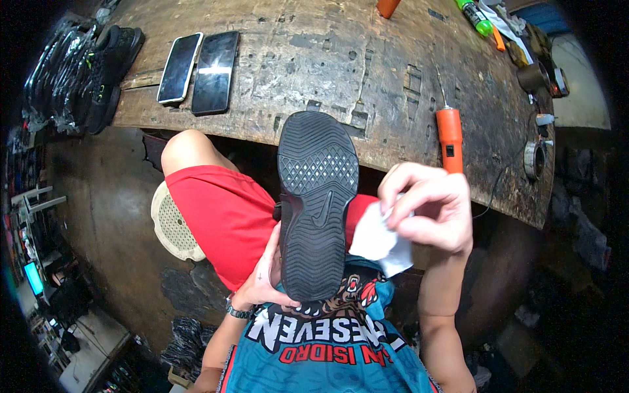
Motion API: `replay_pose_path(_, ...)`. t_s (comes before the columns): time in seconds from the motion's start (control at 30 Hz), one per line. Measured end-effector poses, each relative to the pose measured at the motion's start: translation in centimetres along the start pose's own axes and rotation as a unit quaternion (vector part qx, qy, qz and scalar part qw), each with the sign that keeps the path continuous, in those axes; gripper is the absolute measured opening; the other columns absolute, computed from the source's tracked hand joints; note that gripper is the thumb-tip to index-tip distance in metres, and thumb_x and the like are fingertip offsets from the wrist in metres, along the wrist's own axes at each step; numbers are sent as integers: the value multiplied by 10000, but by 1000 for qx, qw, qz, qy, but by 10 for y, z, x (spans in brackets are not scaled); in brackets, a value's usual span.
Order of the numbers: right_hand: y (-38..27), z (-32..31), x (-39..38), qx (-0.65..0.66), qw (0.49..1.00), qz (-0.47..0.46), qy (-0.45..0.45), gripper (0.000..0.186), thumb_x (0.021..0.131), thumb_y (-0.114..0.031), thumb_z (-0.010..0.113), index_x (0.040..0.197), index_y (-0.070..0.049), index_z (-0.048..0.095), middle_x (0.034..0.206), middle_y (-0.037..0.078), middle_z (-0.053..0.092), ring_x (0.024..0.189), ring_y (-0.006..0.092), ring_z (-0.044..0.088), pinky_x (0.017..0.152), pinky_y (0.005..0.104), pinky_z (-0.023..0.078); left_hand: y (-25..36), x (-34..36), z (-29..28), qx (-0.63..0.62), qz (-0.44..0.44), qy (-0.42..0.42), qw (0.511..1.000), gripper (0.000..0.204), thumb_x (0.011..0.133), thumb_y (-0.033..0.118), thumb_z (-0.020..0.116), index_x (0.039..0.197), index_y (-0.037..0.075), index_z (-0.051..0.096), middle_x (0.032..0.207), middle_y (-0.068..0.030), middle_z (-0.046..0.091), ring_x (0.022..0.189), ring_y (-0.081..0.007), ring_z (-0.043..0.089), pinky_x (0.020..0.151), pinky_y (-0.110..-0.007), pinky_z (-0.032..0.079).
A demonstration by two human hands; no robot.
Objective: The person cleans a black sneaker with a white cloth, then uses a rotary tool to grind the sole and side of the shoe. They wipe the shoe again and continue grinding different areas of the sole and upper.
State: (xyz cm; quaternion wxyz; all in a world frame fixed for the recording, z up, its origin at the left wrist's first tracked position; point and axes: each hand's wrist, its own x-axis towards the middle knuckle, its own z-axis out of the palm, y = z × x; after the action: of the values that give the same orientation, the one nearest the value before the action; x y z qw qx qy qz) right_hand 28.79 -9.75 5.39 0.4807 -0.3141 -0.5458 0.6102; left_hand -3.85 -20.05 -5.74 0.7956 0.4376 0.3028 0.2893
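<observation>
A black slide or shoe point(312, 229) stands with its patterned sole facing me, near the middle of the view. My left hand point(266, 275) grips it along its lower left side, fingers partly hidden behind it. Right of the sole, my right hand point(424, 203) pinches a white cloth point(381, 242), which hangs loosely from thumb and fingers beside the sole. An orange tool with a thin metal shaft point(450, 141) lies on the bench just above my right hand.
The worn wooden bench point(282, 72) holds two phones point(213, 72), plastic-bagged dark shoes point(105, 78), a green bottle point(478, 19) and tape-like rolls point(533, 160). My red-shorted legs are below the bench edge, beside a cream stool point(171, 219). A cluttered shelf with a lit screen point(34, 278) stands far left.
</observation>
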Motion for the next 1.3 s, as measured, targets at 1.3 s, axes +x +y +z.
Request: replay_pose_path(1.3,54,38,-42,-181,978,90,51,66,968,-7,544,968,8,608,1036,117,610,902,174,593,799,298,489,14,3,23,72,-88,76,991,1494,608,39,961,1616,48,-141,1683,-193,117,1520,-260,268,1229,-432,296)
